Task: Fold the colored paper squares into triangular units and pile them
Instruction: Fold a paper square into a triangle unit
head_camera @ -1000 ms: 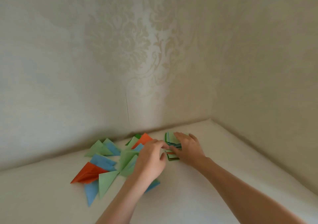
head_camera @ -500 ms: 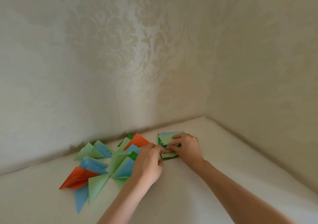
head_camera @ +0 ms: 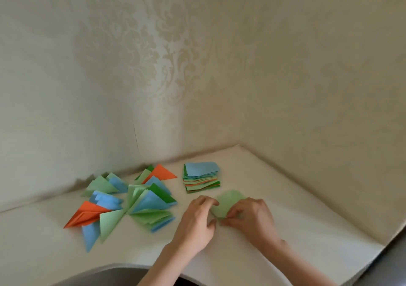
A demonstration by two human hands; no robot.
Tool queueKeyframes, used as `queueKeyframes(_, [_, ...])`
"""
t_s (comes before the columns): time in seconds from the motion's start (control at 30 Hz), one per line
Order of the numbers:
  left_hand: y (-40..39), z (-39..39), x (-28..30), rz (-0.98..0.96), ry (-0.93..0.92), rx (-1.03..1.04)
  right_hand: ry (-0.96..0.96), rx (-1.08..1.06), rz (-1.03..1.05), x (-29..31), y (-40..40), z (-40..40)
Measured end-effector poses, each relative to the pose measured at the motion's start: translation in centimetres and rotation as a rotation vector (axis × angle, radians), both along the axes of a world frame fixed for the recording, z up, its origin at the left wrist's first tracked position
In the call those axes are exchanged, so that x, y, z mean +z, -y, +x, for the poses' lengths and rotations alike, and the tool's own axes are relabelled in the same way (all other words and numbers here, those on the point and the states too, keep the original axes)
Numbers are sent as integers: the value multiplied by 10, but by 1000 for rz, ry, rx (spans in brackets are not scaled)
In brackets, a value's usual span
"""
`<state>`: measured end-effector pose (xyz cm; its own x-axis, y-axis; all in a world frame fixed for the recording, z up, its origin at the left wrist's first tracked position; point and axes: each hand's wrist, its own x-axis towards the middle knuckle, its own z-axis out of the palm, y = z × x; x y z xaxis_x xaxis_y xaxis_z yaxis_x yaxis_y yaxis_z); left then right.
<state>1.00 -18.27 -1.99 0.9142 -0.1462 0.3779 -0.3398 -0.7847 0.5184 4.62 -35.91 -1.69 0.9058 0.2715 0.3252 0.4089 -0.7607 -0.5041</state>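
You are holding a light green paper square (head_camera: 227, 202) flat on the white table (head_camera: 307, 230), just near of the stack of paper squares (head_camera: 201, 177). Your right hand (head_camera: 252, 219) is pinching its near corner; your left hand (head_camera: 197, 222) is pinching its left edge with curled fingers. Folded triangular units (head_camera: 123, 204) are lying scattered to the left.

Bare white tabletop (head_camera: 296, 198) open to the right of the stack of coloured paper squares (head_camera: 201, 177), as far as the patterned cream wall (head_camera: 318, 110) closing the corner; left side taken up by scattered folded triangular paper units (head_camera: 136, 202); narrow clear lane between units and stack; open strip along the near edge.
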Motion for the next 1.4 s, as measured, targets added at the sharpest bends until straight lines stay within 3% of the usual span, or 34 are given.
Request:
queueKeyframes(0.17, [5,-9,-3,-15,-17,21,-227,8,179,2,2,-9])
queueKeyframes(0.33, [7,-13,-7,6,-20,-18,181,-65,97,8,29,-20])
queueKeyframes(0.43, [12,-6,-9,126,-26,-41,230,-59,-46,7,43,-35])
queueKeyframes(0.6, [18,26,-2,190,-129,-26,147,-52,-77,0,44,-42])
queueKeyframes(0.8, [15,18,-3,-44,-116,-139,107,-11,-14,-8,32,-43])
queueKeyframes(0.93, [12,1,-11,-72,-135,-231,71,0,23,-9,29,-41])
queueKeyframes(1.23, [31,-2,-22,-133,57,-80,37,-65,122,-16,26,-38])
queueKeyframes(1.4, [36,1,-26,-21,38,-37,-38,-101,151,-16,25,-38])
